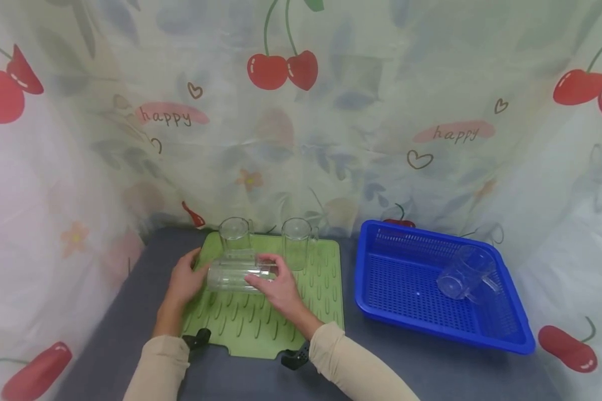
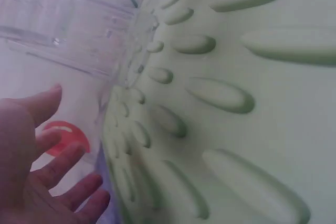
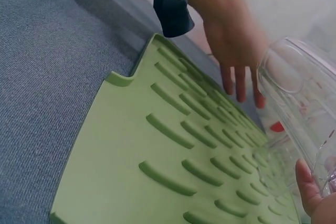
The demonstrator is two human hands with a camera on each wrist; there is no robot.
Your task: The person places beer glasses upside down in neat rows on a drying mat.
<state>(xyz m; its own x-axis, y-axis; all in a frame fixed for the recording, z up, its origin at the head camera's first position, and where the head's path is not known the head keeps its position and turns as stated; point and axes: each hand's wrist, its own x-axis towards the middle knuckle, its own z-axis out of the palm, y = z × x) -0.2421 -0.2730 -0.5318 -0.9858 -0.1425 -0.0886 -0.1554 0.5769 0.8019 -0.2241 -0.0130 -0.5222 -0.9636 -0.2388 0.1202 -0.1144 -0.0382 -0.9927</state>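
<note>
My right hand [image 1: 283,287] grips a clear glass mug [image 1: 231,277] on its side above the green ridged drying mat [image 1: 253,345]. The thumb and fingers are at the mug's right end. At its other end is my left hand [image 1: 184,278], its fingers loosely extended; the left wrist view shows these fingers [image 2: 65,163] spread and holding nothing. Whether the left thumb touches the glass, I cannot tell. Behind the held mug, two more clear mugs stand on the mat, one at the left [image 1: 234,231] and one at the right [image 1: 296,248].
A blue perforated basket [image 1: 446,333] sits to the right of the mat, with another clear mug [image 1: 464,273] tilted at its right side. Dark grey cloth [image 1: 221,379] covers the table. Patterned curtains [image 1: 331,133] enclose the back and sides.
</note>
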